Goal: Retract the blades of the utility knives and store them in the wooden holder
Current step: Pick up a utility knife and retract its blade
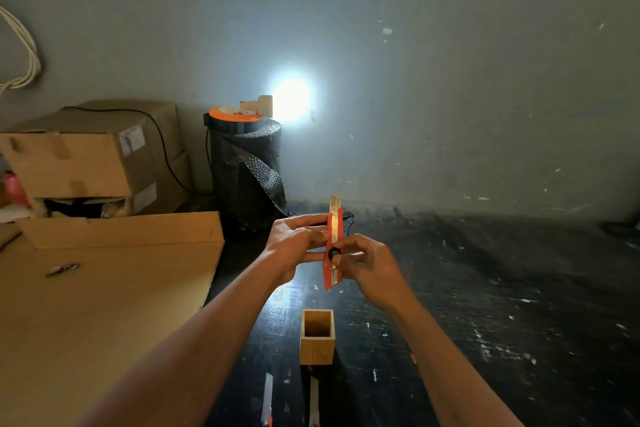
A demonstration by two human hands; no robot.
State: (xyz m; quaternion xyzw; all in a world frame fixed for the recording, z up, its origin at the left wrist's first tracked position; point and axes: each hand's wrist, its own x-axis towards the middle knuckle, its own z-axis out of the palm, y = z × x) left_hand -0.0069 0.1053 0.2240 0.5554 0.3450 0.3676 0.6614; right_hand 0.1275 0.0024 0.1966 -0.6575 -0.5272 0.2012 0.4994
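I hold an orange utility knife [333,250] upright in front of me, its metal blade sticking out at the top. My left hand [294,243] grips the knife body from the left. My right hand [367,262] pinches the black slider knob on its face. Below the knife, on the dark floor, stands the square wooden holder [317,338], open at the top with nothing visible inside. Two more knives [267,395] [313,400] lie near the bottom edge with their blades out, only partly in view.
A large flat cardboard sheet [104,305] covers the left side. Stacked cardboard boxes [93,156] stand behind it. A roll of black bubble wrap [247,173] with a bright lamp [291,100] on top stands by the wall. The dark floor [485,288] extends to the right.
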